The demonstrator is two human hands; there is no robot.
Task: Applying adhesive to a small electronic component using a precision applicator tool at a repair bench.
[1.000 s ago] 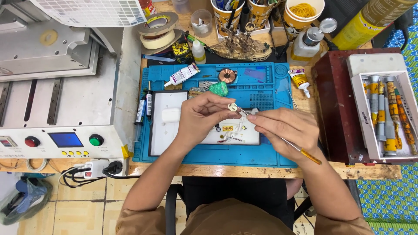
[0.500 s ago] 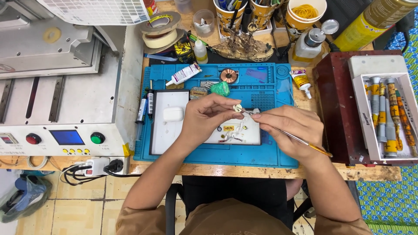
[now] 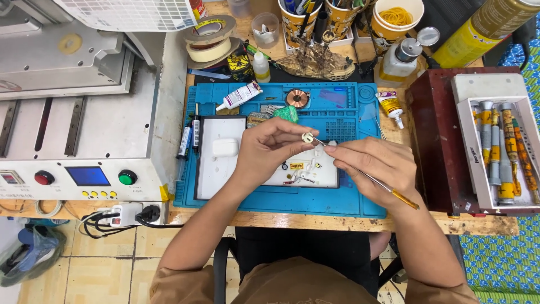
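Observation:
My left hand (image 3: 269, 151) pinches a small white round part (image 3: 307, 137) between thumb and fingertips above a white work plate (image 3: 230, 174). My right hand (image 3: 376, 165) grips a thin metal tool with an amber handle (image 3: 388, 190); its tip touches the small part. Below the hands, tiny parts and a small yellow piece (image 3: 296, 166) lie on the plate. A white earbud case (image 3: 225, 147) rests on the plate left of my left hand. The plate sits on a blue silicone mat (image 3: 349, 110).
A grey machine with red and green buttons (image 3: 84, 141) fills the left. Tape rolls (image 3: 209, 42), cups of tools (image 3: 298, 22), a glue tube (image 3: 239, 95), a copper coil (image 3: 297, 98) and a spray can (image 3: 478, 31) line the back. A tray of screwdrivers (image 3: 500, 152) stands right.
Both hands have held almost still over the plate; the tool tip stays at the small white part, with only slight shifts of the right hand and the camera.

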